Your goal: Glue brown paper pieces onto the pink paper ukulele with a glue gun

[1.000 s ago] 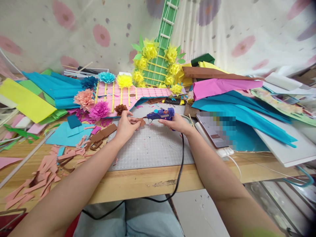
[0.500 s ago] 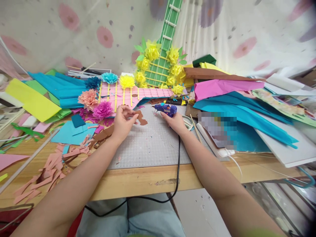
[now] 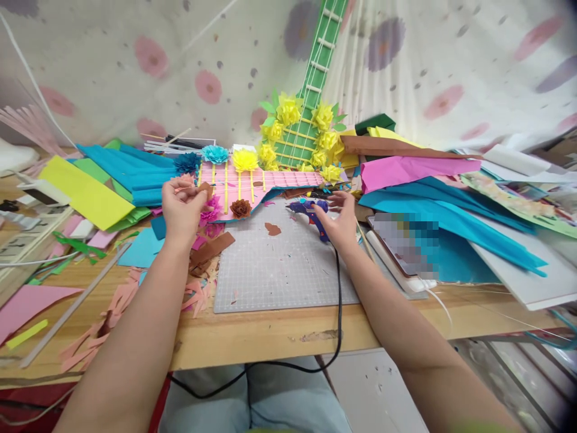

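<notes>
My left hand (image 3: 181,210) is raised at the left end of a pink paper guitar (image 3: 228,189), its fingertips closed on a small brown paper piece (image 3: 206,189). A brown paper flower (image 3: 240,208) sits on the guitar's lower edge, right of that hand. Over the grey cutting mat (image 3: 283,276), my right hand (image 3: 339,221) has its fingers spread beside a blue hot glue gun (image 3: 308,210). The thumb is close to the gun's body; whether it touches is unclear. Another brown paper scrap (image 3: 272,228) lies flat on the mat.
Behind stands a green paper guitar (image 3: 295,141) with yellow flowers. Blue crepe paper (image 3: 451,204) and a phone (image 3: 401,246) are at the right. Paper strips (image 3: 112,307) litter the left. The gun's black cord (image 3: 339,300) hangs over the table edge.
My left hand has moved left, from the mat to the guitar's left end, uncovering the brown flower. My right hand has loosened from the glue gun and its fingers have spread.
</notes>
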The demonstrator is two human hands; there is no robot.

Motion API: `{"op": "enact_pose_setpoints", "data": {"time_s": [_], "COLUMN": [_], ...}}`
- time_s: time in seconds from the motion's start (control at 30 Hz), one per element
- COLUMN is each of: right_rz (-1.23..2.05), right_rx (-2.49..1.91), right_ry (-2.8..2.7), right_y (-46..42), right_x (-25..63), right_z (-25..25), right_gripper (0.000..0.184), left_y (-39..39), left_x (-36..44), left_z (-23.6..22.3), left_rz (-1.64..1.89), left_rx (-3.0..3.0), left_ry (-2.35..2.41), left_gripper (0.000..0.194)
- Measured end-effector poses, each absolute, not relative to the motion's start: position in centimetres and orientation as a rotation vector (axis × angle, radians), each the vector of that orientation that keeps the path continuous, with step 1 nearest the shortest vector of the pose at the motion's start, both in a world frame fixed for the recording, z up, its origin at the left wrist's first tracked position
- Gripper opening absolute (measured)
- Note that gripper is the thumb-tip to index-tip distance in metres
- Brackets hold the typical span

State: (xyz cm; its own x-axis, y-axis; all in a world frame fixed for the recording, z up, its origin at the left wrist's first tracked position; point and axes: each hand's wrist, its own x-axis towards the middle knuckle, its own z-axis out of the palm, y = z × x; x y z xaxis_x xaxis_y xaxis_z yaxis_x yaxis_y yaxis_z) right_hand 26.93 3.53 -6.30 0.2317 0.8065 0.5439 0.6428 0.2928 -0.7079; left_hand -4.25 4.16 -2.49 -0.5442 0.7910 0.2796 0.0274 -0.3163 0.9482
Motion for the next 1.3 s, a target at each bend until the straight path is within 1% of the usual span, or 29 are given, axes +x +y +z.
{"op": "enact_pose_setpoints", "data": {"time_s": [0.07, 0.13, 0.23, 0.33, 0.43, 0.53, 0.7, 0.8, 1.0, 1.1, 1.2, 1.3], "right_rz": [-0.009, -0.102, -0.015, 0.117, 0.198, 0.235, 0.229, 0.22, 0.266, 0.289, 0.317, 0.331], "right_rx": [-1.315, -1.245, -1.163, -1.124, -1.129, -1.136, -1.167, -1.187, -1.15, -1.141, -1.141, -1.141], "right_ry": [-1.457, -1.5, -1.682, -1.882, -2.004, -2.011, -1.961, -1.945, -1.949, -1.925, -1.909, -1.912], "right_y": [3.2, 2.9, 3.0, 4.0, 5.2, 6.0, 6.0, 5.9, 6.0, 6.2, 6.3, 6.4], "right_x": [26.5, 25.2, 21.5, 17.0, 13.3, 11.5, 11.0, 11.1, 11.4, 11.7, 11.9, 11.9], "right_z": [-5.3, -4.4, -3.8, -4.3, -5.3, -6.2, -7.4, -7.6, -7.6, -7.7, -7.8, -7.7], "right_gripper": [0.054, 0.049, 0.047, 0.052, 0.057, 0.058, 0.061, 0.062, 0.056, 0.055, 0.054, 0.054], "left_y": [4.2, 4.2, 4.0, 3.7, 3.6, 3.5, 3.4, 3.0, 2.5, 2.5, 2.5, 2.4], "left_x": [-4.7, -5.0, -5.1, -5.1, -5.1, -5.2, -4.7, -4.2, -3.4, -3.0, -2.6, -2.2], "left_z": [-3.1, -3.5, -3.7, -3.6, -3.4, -3.3, -3.3, -3.2, -3.3, -3.6, -3.9, -3.9], "left_rz": [1.801, 1.711, 1.609, 1.539, 1.504, 1.498, 1.393, 1.335, 1.233, 1.169, 1.127, 1.108], "left_rx": [1.246, 1.442, 1.602, 1.613, 1.575, 1.537, 1.509, 1.539, 1.635, 1.667, 1.659, 1.607], "left_ry": [1.5, 1.586, 1.634, 1.65, 1.694, 1.732, 1.824, 1.857, 1.934, 1.968, 1.984, 1.984], "left_gripper": [0.035, 0.035, 0.033, 0.034, 0.037, 0.043, 0.048, 0.048, 0.048, 0.045, 0.042, 0.043]}}
